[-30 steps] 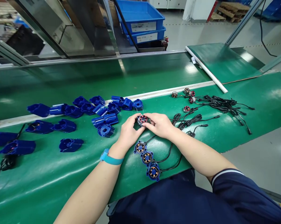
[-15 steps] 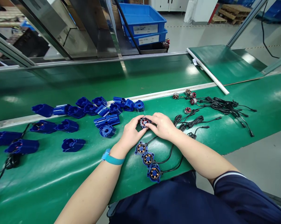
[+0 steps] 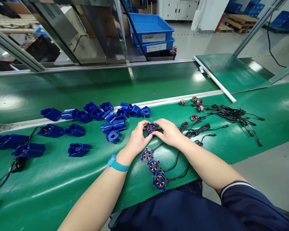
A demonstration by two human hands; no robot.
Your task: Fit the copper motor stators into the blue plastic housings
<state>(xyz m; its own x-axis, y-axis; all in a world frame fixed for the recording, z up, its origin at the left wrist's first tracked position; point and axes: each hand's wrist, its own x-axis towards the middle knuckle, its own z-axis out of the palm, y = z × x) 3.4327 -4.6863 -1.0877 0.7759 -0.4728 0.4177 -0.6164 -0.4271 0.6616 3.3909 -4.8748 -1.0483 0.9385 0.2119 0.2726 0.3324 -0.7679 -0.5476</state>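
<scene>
My left hand point(image 3: 140, 138) curls around the left side of a small motor in a blue plastic holder point(image 3: 151, 128), gripping it just above the green mat. On the other side, my right hand point(image 3: 169, 133) has its thumb and fingers closed at the holder's right edge, where a short wire comes out. Copper windings face upward inside the ring. Nearer my body, three similar blue holders with motors point(image 3: 153, 166) lie in a slanting row, black cables running off to the right. My fingers partly hide the held piece.
Blue plastic housings point(image 3: 78, 149) are scattered over the left of the green mat point(image 3: 91, 179). Loose motors point(image 3: 194, 117) and bundled black cables point(image 3: 227, 110) lie right. A white rail point(image 3: 216, 80) crosses the back; stacked blue bins point(image 3: 151, 27) stand beyond.
My right thumb has moved off the motor's face to the holder's lower right edge, showing more of the windings. The view has shifted slightly; both hands stay around the piece.
</scene>
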